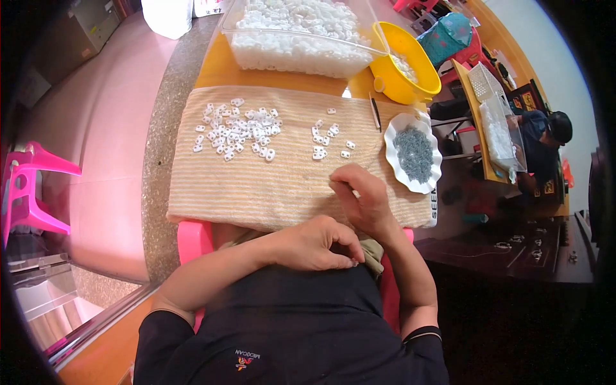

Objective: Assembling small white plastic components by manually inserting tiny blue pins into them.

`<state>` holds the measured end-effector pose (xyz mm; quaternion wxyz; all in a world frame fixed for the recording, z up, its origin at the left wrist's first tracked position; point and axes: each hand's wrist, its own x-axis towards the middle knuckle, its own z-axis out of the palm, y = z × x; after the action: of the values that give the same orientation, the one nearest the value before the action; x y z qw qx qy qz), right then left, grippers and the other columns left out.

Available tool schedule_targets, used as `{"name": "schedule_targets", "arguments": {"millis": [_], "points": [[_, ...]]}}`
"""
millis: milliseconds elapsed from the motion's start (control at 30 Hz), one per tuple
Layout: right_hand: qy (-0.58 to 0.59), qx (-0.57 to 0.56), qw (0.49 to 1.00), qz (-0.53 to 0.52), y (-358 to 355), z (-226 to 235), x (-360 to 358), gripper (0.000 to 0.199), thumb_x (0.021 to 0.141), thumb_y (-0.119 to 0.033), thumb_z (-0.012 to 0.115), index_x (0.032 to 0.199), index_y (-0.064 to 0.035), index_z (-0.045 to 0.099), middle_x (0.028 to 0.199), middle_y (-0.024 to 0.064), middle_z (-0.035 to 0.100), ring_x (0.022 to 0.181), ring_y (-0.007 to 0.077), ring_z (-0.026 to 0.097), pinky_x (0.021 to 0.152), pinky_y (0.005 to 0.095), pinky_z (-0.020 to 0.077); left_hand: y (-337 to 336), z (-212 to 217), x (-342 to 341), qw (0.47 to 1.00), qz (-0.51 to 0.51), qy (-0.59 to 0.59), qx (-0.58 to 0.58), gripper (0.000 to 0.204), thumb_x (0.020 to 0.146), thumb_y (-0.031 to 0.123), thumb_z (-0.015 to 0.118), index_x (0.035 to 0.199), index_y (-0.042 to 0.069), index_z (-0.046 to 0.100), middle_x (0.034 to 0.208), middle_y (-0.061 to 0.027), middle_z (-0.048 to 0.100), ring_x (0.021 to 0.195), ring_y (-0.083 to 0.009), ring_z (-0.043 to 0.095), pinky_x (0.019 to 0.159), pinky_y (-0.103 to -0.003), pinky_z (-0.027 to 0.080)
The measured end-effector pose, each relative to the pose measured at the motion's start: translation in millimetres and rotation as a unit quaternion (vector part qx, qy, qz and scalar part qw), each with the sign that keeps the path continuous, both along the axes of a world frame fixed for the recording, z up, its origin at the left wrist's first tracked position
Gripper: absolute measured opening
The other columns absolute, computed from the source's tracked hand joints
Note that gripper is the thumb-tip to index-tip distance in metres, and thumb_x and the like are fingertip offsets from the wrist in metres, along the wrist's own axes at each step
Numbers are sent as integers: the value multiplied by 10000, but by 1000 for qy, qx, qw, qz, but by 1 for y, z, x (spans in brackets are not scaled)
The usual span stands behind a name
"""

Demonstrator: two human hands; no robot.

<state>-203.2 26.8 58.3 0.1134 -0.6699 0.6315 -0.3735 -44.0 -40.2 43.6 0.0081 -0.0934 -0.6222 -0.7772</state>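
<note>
My left hand (pixel 317 244) is held low in front of my dark shirt, its thumb and fingertips pinched together. A small pale piece (pixel 354 263) just shows at the fingertips, too little to tell its kind. Above the cloth's near edge, my right hand (pixel 364 194) is curled with thumb and fingers drawn together; whatever it may hold is hidden. Ahead of it lies a small group of white two-holed plastic pieces (pixel 319 153). A larger scattered pile of the same pieces (pixel 240 131) spreads at the left. Right of my hands, a white scalloped dish (pixel 393 157) holds many small grey metal bits (pixel 414 154).
A striped beige cloth (pixel 256 192) covers the table. Behind stand a clear bin (pixel 301 42) full of white pieces and a yellow basin (pixel 417 90). A dark pen-like tool (pixel 376 115) lies near the dish. A pink stool (pixel 38 186) stands left; another person (pixel 542 135) sits far right.
</note>
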Motion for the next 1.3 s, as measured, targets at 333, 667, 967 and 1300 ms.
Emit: {"name": "schedule_targets", "arguments": {"millis": [333,667,967,1300], "points": [[249,65,963,77,-34,-8,14,181,717,-64,599,898,-54,596,897,74,592,843,245,577,697,347,500,-2,0,0,1000,-9,14,19,152,851,38,647,991,-14,675,920,-88,684,881,-138,634,793,-284,504],[372,60,922,87,-33,-13,20,149,733,-94,545,871,-39,548,847,99,540,840,245,552,722,328,465,-1,2,0,1000,-10,6,21,149,854,41,652,990,-17,671,918,-72,686,891,-124,630,807,-271,498],[241,8,970,-33,-18,-5,-6,191,714,-5,582,903,-31,569,898,114,605,833,289,590,703,371,488,1,-3,-2,997,22,-13,78,146,835,30,644,967,-29,666,873,-66,679,831,-116,622,777,-260,496],[32,-42,993,-107,-2,-8,-24,86,858,2,624,941,-10,606,784,84,618,694,174,597,664,260,478,-1,-14,-6,976,87,-96,176,159,860,10,632,1011,-42,637,866,-77,675,789,-125,654,727,-250,539]]}}
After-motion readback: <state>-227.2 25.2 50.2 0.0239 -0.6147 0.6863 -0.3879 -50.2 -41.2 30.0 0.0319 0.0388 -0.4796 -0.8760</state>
